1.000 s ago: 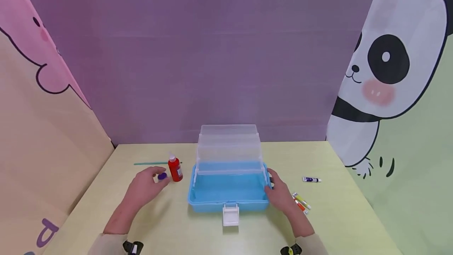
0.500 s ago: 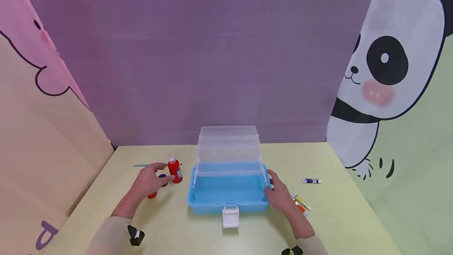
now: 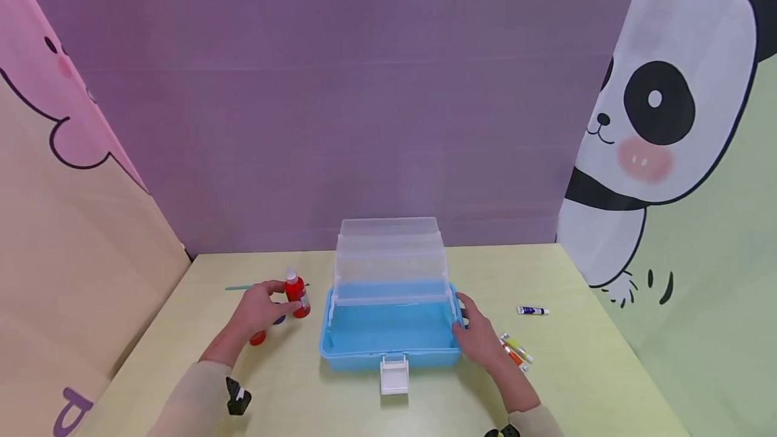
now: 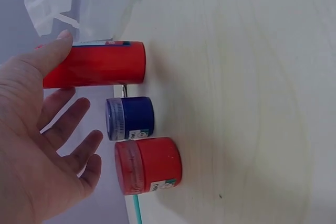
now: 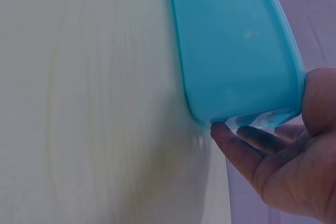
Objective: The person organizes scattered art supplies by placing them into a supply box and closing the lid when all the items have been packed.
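Observation:
My left hand pinches an upright red squeeze bottle with a pale cap, between thumb and fingers. The left wrist view shows the thumb lying along the bottle, the other fingers partly hidden behind it. Close beneath that hand stand a small dark blue paint jar and a larger red paint jar, both lidded. A light blue plastic box sits mid-table, its clear lid raised and its inside bare. My right hand grips the box's right end, thumb by the rim, fingers against the side wall.
To the right of the box lie a dark blue-labelled paint tube plus a yellow tube and an orange-red tube. A thin teal stick lies behind the left hand. The box's white latch hangs over its front.
My left hand has moved rightward from beside the dark blue jar to the red bottle and taken hold of it. The red jar has come into view below. My right hand stays on the box.

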A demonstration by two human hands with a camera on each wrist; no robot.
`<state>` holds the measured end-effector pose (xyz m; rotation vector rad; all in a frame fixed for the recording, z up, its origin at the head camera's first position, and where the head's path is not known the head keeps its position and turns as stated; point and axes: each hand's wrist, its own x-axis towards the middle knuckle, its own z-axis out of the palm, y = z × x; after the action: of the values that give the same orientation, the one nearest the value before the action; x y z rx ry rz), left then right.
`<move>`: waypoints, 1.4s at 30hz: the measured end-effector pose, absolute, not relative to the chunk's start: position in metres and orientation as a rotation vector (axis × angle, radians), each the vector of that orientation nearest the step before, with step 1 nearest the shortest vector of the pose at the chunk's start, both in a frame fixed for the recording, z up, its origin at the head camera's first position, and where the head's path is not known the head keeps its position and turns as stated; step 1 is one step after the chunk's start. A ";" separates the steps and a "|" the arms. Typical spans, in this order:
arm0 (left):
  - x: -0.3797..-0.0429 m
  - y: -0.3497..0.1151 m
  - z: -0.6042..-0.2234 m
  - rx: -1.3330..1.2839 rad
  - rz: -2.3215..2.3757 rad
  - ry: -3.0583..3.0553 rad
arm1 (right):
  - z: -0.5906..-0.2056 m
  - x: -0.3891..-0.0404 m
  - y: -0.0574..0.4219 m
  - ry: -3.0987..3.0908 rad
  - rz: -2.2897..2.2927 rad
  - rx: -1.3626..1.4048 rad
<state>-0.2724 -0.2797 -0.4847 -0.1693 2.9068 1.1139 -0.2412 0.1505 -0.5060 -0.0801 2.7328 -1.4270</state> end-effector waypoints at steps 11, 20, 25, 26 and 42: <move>-0.277 -0.283 -0.497 -0.248 1.150 2.840 | -0.507 -0.241 0.148 2.703 -1.446 -0.075; -0.281 -0.278 -0.495 -0.268 1.133 2.840 | -0.502 -0.239 0.148 2.711 -1.434 -0.059; -0.284 -0.277 -0.496 -0.297 1.109 2.859 | -0.500 -0.240 0.148 2.717 -1.439 -0.074; -0.284 -0.277 -0.496 -0.301 1.103 2.860 | -0.501 -0.241 0.148 2.718 -1.439 -0.073; -0.278 -0.265 -0.477 -0.211 1.201 2.950 | -0.505 -0.241 0.149 2.713 -1.451 -0.064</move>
<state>-0.2780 -0.2650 -0.4766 -0.2108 2.9498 1.2012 -0.2415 0.1487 -0.5047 -0.0639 2.7133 -1.4513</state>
